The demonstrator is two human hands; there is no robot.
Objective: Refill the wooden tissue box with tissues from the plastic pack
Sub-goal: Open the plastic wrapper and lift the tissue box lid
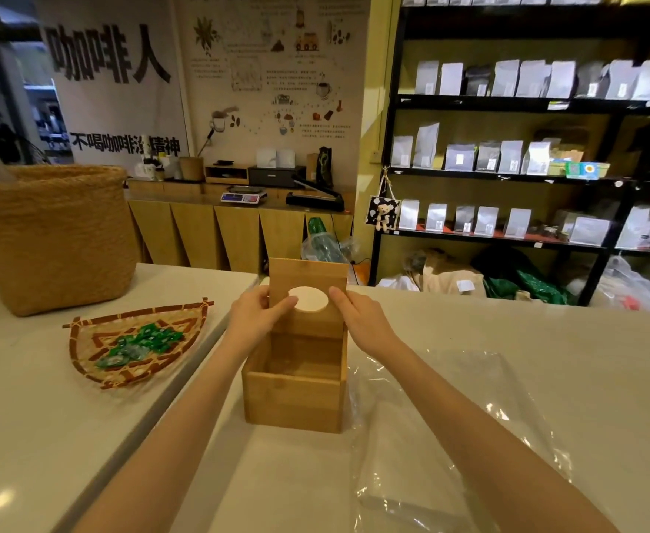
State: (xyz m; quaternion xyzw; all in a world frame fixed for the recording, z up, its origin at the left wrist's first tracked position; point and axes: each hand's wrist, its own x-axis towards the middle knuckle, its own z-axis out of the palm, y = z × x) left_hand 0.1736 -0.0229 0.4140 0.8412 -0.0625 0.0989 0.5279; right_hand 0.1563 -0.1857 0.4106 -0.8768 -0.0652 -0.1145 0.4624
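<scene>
In the head view, the left hand [258, 316] and the right hand [362, 318] both hold the lid [308, 277] of the wooden tissue box [295, 394], which stands upright at the far edge of the box; each hand pinches one side of the lid, with a thumb near its oval hole. The box stands on the white counter [508, 340] between the two forearms, just below the hands, and it is open, with its wooden floor bare. Under the right forearm lies the clear plastic pack [450, 417], flat and touching the right side of the box. To the left of the left hand is a woven tray [84, 340] with green candies [142, 342], and further left a big straw basket [50, 236]. Nothing blocks the box opening.
</scene>
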